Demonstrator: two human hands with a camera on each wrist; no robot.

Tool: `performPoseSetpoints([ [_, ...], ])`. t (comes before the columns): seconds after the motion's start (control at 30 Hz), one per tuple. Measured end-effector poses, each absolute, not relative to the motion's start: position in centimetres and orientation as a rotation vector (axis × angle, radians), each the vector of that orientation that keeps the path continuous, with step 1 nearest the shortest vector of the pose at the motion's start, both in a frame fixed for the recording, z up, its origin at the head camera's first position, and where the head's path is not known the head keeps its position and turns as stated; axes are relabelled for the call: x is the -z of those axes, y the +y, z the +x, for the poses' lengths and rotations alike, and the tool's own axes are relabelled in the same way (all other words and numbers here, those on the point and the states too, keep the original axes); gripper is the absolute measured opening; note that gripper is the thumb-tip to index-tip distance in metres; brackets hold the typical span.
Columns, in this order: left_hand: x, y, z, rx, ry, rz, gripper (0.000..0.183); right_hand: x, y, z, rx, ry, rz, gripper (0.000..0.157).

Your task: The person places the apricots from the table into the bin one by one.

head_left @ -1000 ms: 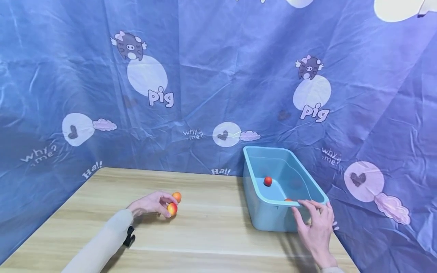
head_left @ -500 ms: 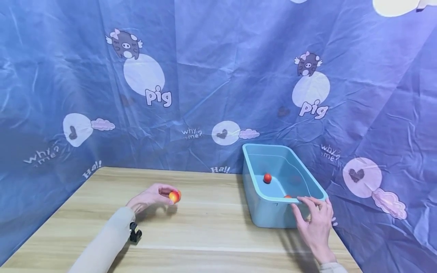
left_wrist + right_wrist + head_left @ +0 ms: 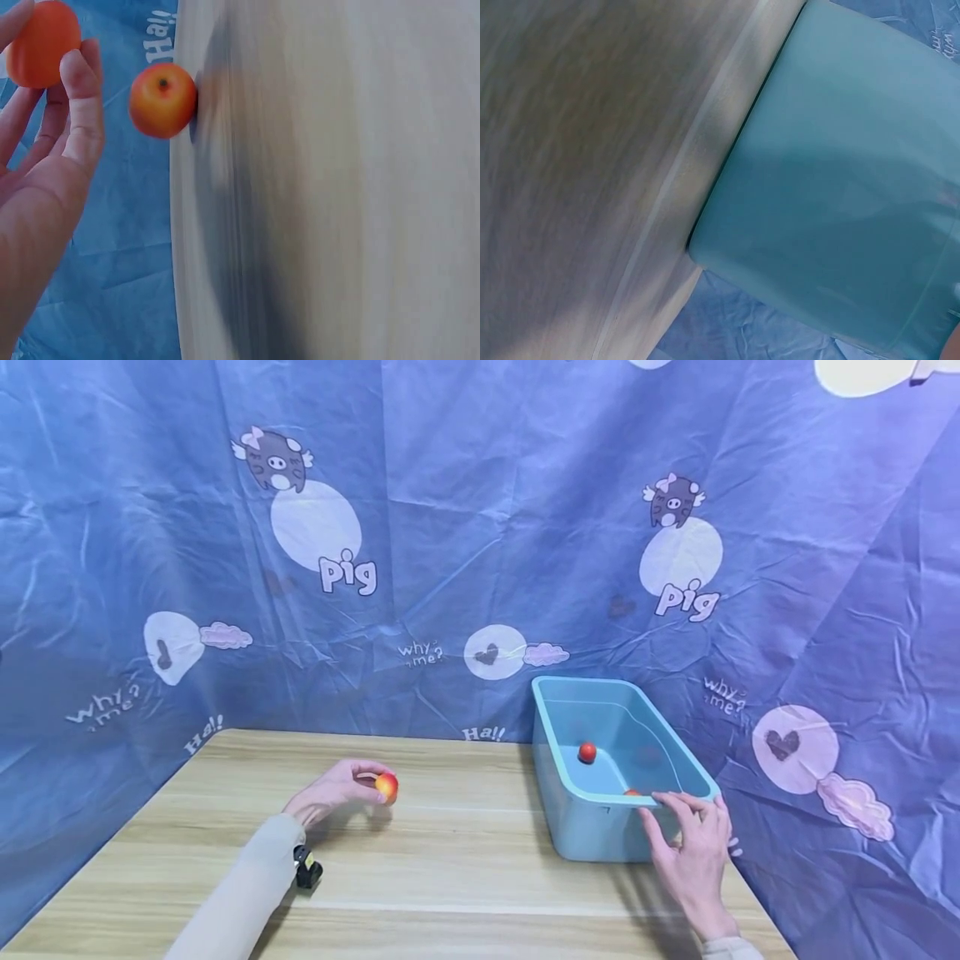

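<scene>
Pinched between the fingertips and thumb of my left hand (image 3: 337, 787) is a small red-and-yellow apple (image 3: 387, 787), raised over the wooden table. The left wrist view shows this held apple (image 3: 43, 45) at the top left. A second small apple (image 3: 163, 100), orange-red with a dark stem dimple, sits on the table just beyond it; in the head view the held one mostly hides it. My right hand (image 3: 693, 860) grips the near rim of a blue plastic bin (image 3: 600, 835) at its right corner, fingertips over the edge and thumb outside.
Inside the bin lie a red fruit (image 3: 587, 752) and an orange-red one (image 3: 633, 792), partly hidden by the near rim. A blue printed cloth (image 3: 450, 552) hangs behind and beside the wooden table (image 3: 450, 885). A black wrist device (image 3: 306, 867) sits under the left sleeve.
My left hand has lifted its apple and moved slightly away from me, so the apple now covers the second one in the head view. My right hand stays at the bin's rim.
</scene>
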State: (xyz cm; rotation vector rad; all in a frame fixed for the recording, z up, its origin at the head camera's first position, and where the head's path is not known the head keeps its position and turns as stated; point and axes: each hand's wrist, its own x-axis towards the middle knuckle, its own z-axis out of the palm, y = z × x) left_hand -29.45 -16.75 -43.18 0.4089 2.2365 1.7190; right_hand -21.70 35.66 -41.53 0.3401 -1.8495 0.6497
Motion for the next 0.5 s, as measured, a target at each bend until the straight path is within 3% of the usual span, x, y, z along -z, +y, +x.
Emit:
performPoseSetpoints([
  [0.5,42.4,-14.2,-30.3,-1.79,2.273,0.357,0.052,41.7,35.6,-21.8,-0.638,-1.847,0.34,0.056],
])
